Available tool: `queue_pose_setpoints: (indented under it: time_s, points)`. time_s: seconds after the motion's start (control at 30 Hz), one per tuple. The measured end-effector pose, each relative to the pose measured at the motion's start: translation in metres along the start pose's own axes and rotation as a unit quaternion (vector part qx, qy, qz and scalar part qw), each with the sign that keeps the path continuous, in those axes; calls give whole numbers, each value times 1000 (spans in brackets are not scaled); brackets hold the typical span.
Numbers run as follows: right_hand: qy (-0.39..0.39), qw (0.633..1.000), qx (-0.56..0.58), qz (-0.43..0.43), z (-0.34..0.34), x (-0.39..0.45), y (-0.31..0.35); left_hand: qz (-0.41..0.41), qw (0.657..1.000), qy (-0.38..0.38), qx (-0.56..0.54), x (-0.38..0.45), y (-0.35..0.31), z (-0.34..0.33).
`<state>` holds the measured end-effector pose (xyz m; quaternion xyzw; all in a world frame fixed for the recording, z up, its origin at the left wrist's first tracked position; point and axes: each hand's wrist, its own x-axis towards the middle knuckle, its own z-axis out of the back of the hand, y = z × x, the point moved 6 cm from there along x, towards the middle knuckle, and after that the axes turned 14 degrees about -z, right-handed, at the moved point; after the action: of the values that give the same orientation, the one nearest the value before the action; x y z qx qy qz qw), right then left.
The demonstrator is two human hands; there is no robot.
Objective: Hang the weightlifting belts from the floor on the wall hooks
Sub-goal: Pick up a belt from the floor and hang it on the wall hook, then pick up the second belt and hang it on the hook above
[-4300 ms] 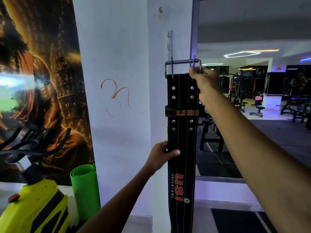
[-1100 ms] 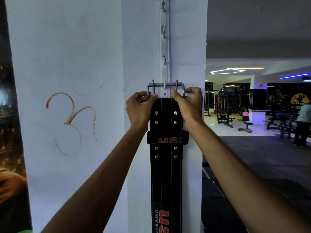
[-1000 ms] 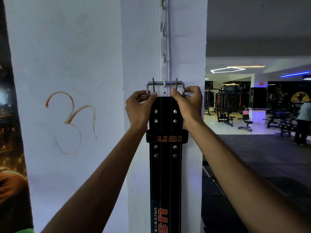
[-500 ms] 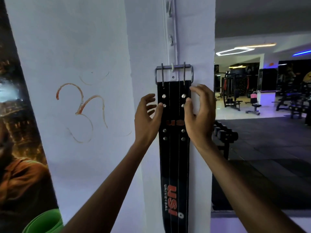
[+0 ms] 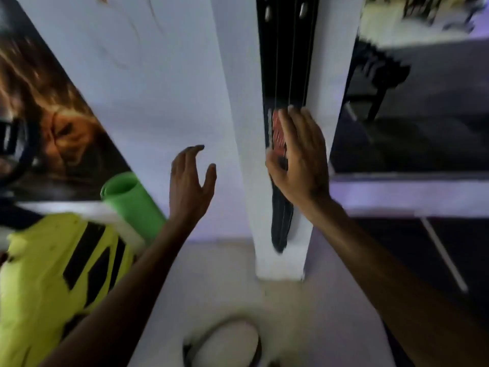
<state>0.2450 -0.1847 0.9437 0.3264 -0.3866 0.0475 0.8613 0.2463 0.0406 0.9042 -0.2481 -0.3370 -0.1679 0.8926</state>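
— What could go wrong here?

— My right hand (image 5: 299, 160) lies flat on the long black leather weightlifting belt (image 5: 285, 62), fingers together, gripping nothing. A nudge might swing it off its hook, which is out of view above.

— And your left hand (image 5: 191, 181)?

— Empty, fingers spread, off to the left. The belt hangs straight down the white pillar (image 5: 235, 102), orange lettering under my palm.

My view: gym interior. Evidence: black weightlifting belt (image 5: 284, 62) hanging down white pillar (image 5: 238, 102), centre frame; rolled green exercise mat (image 5: 132, 202) and yellow-black exercise machine (image 5: 53, 274), lower left; large wall poster (image 5: 53, 128), left; dark floor matting (image 5: 423, 128), right.
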Motion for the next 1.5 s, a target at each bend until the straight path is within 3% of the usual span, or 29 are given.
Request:
queue_pose_setpoints:
  time_s: [0.2,0.33,0.5,0.6,0.73,0.9,0.97,1.1,1.23,1.37,1.5]
  points:
    - [185,978,-10,-95,-75,-160,-8,131,983,128,27,-191,59,5]
    - [329,936,-29,-124,-140,-267,7,239,952,186,29,-307,105,19]
    - [441,881,-61,-158,-223,-386,34,382,899,215,5,-435,182,35]
    - [501,842,-98,-176,-287,-471,44,425,869,252,-2,-511,243,26]
    - [562,793,-114,-204,-394,-609,36,457,848,269,-11,-614,331,-18]
    - [658,705,-149,-219,-521,-786,-6,501,813,292,-53,-765,408,-117]
    - [687,661,-148,-263,-570,-854,-31,534,793,286,-61,-830,433,-158]
    - [662,641,-191,-338,-644,-950,-75,587,755,288,-56,-929,463,-220]
    - [636,651,-183,-372,-680,-989,-96,614,725,301,-80,-975,472,-247]
    - [642,648,-180,-368,-672,-969,-102,631,711,294,-100,-963,465,-237]
    - [671,626,-132,-374,-618,-901,-82,621,734,236,-142,-895,443,-198]
